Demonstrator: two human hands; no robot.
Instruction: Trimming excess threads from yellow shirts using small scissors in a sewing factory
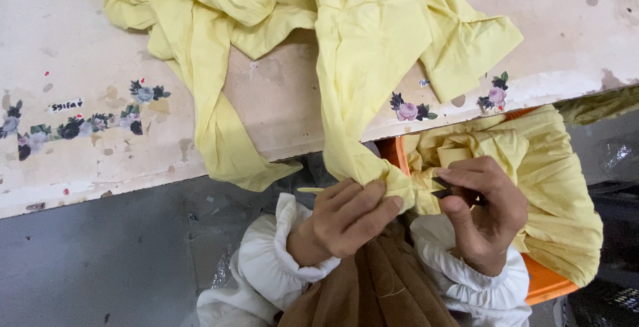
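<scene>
A pale yellow garment lies spread over the worn table and hangs off its front edge. My left hand pinches the hanging end of the yellow cloth between thumb and fingers. My right hand is closed on a small dark tool, likely thread snips, whose tip touches the cloth just right of my left fingers. Both wrists show white gathered cuffs. Brown fabric lies over my lap between the arms.
An orange crate at the right holds a heap of more yellow cloth. The table carries flower stickers. A grey floor lies below the table edge, with dark clutter at the far right.
</scene>
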